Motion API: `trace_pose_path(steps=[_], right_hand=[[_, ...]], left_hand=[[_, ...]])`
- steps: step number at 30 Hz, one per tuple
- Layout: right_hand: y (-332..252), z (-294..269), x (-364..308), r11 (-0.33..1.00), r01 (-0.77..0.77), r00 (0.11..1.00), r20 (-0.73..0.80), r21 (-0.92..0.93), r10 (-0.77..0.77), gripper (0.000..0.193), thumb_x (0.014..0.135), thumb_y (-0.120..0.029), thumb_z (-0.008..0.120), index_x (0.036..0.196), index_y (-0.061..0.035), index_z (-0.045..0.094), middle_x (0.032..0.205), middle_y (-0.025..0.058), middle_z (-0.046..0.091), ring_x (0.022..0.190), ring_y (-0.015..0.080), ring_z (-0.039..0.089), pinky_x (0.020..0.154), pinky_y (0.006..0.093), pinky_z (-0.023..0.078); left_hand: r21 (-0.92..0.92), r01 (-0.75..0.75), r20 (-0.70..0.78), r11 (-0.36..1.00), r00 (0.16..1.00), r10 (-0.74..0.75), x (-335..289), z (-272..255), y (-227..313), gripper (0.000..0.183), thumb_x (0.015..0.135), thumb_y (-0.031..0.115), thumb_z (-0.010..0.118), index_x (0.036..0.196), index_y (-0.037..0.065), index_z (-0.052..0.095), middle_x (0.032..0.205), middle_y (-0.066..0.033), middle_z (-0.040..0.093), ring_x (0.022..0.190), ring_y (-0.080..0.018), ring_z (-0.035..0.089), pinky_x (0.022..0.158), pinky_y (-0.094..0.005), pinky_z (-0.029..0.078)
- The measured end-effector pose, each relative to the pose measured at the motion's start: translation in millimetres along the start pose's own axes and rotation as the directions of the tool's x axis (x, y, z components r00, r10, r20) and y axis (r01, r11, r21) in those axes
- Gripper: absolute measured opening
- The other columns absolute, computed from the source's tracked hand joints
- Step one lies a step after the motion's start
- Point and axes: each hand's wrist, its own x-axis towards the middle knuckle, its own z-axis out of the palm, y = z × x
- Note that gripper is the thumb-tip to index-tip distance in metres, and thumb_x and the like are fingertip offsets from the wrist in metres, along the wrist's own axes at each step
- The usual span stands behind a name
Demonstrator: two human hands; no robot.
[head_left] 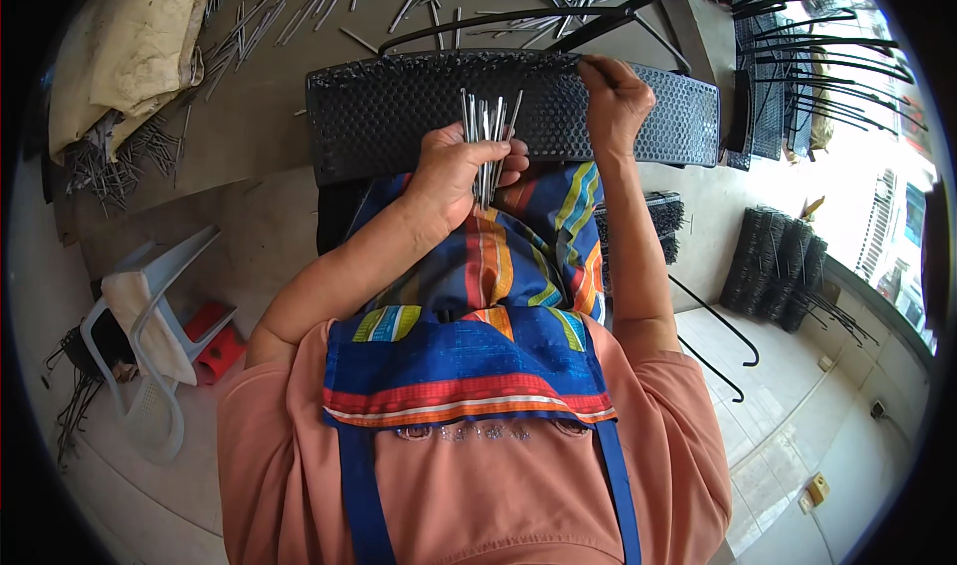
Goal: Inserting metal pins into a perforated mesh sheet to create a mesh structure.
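Gripping a bundle of thin grey metal rods (488, 141): left hand (454, 171), closed. Right hand (613, 102) pinches the top edge of the black perforated plastic panel (399, 117).

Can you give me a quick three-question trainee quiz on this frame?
1. True or false: the left hand holds a bundle of thin metal rods.
2. Where is the right hand? A) at the top edge of the black woven panel B) on the plastic chair C) in the lap
3. Fill in: the person wears a striped ___ over an orange shirt.

Key: 1 true; 2 A; 3 apron.
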Motion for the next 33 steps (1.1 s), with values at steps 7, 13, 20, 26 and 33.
trace_pose_path(steps=[7, 13, 20, 26, 33], right_hand=[[-34.3, -8.9, -23.8, 0.951, -0.233, 0.964, 0.176, 0.205, 0.198, 0.015, 0.08, -0.006, 0.073, 0.094, 0.0006, 0.074, 0.079, 0.0046, 0.071, 0.07, 0.0089, 0.064, 0.065, 0.0236, 0.05], [-73.8, 7.1, -62.4, 0.632, -0.711, 0.601, 0.733, 0.31, 0.317, 0.006, 0.081, -0.005, 0.072, 0.082, -0.0006, 0.068, 0.068, -0.0004, 0.062, 0.052, 0.0041, 0.05, 0.047, 0.0195, 0.037], [-109.8, 48.8, -64.5, 0.606, -0.707, 0.626, 0.72, 0.364, 0.299, 0.005, 0.083, -0.001, 0.069, 0.078, -0.0013, 0.066, 0.061, -0.003, 0.055, 0.047, 0.0036, 0.041, 0.044, 0.0205, 0.027], [-160.1, 122.6, -67.7, 0.725, -0.193, 0.964, 0.266, 0.661, 0.014, 0.008, 0.08, 0.005, 0.072, 0.086, -0.0005, 0.071, 0.072, -0.0026, 0.065, 0.062, 0.0013, 0.052, 0.057, 0.0166, 0.04], [-167.8, 159.1, -64.6, 0.836, 0.058, 0.952, 0.221, 0.545, -0.211, 0.011, 0.078, 0.006, 0.074, 0.086, -0.0005, 0.071, 0.074, -0.0041, 0.065, 0.065, 0.0012, 0.051, 0.06, 0.0171, 0.041]], left_hand=[[-0.036, -0.013, 0.038, 0.999, 0.999, 0.014, -11.6, -12.3, 3.6, 0.015, 0.084, -0.006, 0.061, 0.098, -0.002, 0.065, 0.09, -0.0165, 0.071, 0.075, -0.0236, 0.071, 0.066, -0.0336, 0.061], [0.022, -0.006, 0.079, 1.0, 0.997, 0.004, -27.5, -26.6, 6.0, 0.014, 0.087, -0.002, 0.061, 0.1, -0.004, 0.067, 0.088, -0.0168, 0.071, 0.074, -0.0256, 0.072, 0.067, -0.0348, 0.061], [0.037, -0.076, -0.101, 0.996, 0.992, 0.079, -74.7, -86.7, 15.9, 0.014, 0.091, 0.005, 0.061, 0.102, -0.004, 0.066, 0.088, -0.0143, 0.071, 0.075, -0.0216, 0.071, 0.066, -0.032, 0.059], [0.233, -0.133, -0.059, 0.963, 0.987, 0.151, -97.8, -137.8, -5.9, 0.018, 0.092, 0.004, 0.057, 0.107, -0.004, 0.065, 0.088, -0.0119, 0.07, 0.077, -0.0188, 0.068, 0.073, -0.0297, 0.056], [-0.002, -0.248, -0.164, 0.969, 0.956, 0.245, -113.8, -136.2, 25.3, 0.021, 0.091, 0.001, 0.057, 0.11, -0.002, 0.063, 0.09, -0.0118, 0.07, 0.076, -0.0188, 0.068, 0.069, -0.0307, 0.057]])
